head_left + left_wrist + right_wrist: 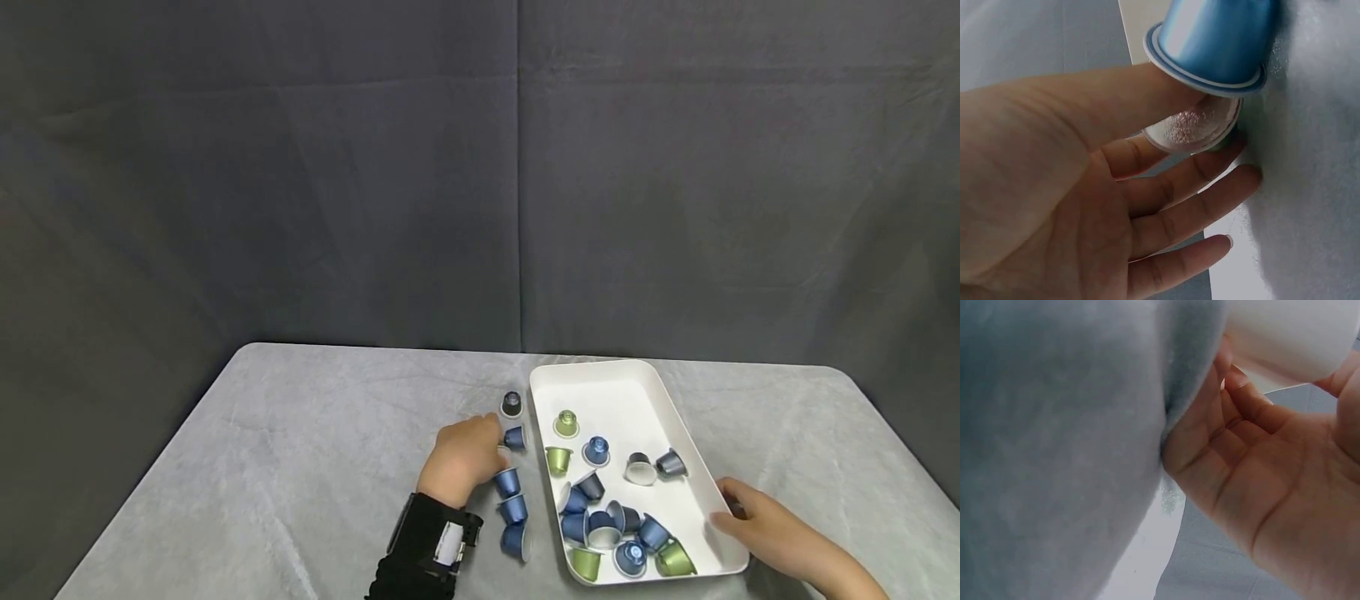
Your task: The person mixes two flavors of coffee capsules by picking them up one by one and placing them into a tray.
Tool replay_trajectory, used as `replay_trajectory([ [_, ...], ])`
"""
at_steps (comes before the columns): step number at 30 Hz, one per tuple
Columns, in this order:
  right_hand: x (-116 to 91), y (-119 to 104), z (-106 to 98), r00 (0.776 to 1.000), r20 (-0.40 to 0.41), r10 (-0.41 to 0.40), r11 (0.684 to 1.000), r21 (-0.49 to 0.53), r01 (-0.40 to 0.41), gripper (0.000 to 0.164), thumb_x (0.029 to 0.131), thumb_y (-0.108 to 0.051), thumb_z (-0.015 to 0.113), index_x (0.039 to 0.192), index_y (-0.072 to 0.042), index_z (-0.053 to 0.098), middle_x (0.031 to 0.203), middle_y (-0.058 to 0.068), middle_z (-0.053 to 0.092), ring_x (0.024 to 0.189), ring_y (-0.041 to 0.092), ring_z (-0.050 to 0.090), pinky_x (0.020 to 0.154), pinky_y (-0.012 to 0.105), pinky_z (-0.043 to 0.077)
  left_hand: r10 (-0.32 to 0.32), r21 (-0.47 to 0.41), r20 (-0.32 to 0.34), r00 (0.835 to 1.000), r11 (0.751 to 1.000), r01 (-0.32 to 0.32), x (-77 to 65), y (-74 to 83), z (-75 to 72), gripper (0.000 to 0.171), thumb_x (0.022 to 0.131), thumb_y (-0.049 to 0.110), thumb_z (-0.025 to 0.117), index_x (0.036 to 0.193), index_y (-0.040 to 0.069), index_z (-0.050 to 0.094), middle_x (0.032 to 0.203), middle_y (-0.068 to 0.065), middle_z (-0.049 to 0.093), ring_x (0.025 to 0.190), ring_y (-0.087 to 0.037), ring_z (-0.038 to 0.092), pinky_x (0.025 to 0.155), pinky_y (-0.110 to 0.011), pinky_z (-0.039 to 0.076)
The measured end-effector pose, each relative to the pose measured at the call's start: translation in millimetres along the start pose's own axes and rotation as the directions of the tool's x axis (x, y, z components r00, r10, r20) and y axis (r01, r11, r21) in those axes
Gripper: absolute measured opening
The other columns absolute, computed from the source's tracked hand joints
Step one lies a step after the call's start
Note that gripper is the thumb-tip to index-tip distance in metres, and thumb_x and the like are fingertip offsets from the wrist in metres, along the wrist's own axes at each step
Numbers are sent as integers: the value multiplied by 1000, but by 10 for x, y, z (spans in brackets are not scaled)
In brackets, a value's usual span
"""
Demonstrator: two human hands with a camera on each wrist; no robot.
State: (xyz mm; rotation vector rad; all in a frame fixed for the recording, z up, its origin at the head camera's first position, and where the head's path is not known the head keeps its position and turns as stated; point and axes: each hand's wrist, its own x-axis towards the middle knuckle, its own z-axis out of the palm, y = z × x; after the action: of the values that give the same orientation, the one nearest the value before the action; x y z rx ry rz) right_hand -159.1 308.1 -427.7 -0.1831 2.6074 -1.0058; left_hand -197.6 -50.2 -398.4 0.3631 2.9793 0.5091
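My left hand [463, 454] is among a row of coffee capsules left of the white tray [588, 372]. In the left wrist view, its thumb and forefinger pinch a coffee capsule [1188, 130] with its pale lid showing; the capsule's body is mostly hidden. A blue capsule [1219, 40] is right beside the thumb. My right hand [765, 529] grips the tray's right side near the front corner, thumb at the rim. The right wrist view shows its fingers curled at the tray's white wall [1291, 337].
Blue capsules [513, 508] line the tray's left side, with a black capsule [512, 405] at the far end. Inside the tray lie several blue, green [675, 558] and dark grey capsules [671, 463], mostly toward the front. A grey cloth covers the table [300, 450]; a dark curtain [375, 208] hangs behind.
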Motion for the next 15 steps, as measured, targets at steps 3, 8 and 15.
replay_trajectory([
  [3, -6, 3, -8, 1000, 9, 11, 1000, 5, -11, 34, 95, -5, 59, 120, 18, 52, 113, 27, 62, 102, 35, 63, 81, 47, 53, 8, -8, -18, 1000, 1000, -9, -11, -2, 2, 16, 78, 10, 72, 78, 9, 56, 74, -5, 58, 66, -18, 54, 59, -39, 47],
  [8, -2, 1, -6, 1000, 8, 29, 999, -14, -29, 35, 95, -6, 60, 120, 17, 52, 113, 26, 63, 101, 35, 63, 81, 49, 53, 37, 22, -69, 997, 999, -36, -46, 12, -13, 12, 85, 8, 70, 88, 6, 58, 80, -9, 60, 73, -25, 62, 61, -41, 49],
  [15, 2, 22, -5, 999, 6, 40, 999, -12, -40, 37, 95, -8, 61, 121, 17, 52, 114, 26, 63, 102, 35, 63, 82, 50, 53, 79, 30, -118, 990, 997, -76, -48, 44, -44, 17, 92, 7, 67, 105, 3, 57, 88, -10, 55, 75, -25, 61, 60, -37, 49],
])
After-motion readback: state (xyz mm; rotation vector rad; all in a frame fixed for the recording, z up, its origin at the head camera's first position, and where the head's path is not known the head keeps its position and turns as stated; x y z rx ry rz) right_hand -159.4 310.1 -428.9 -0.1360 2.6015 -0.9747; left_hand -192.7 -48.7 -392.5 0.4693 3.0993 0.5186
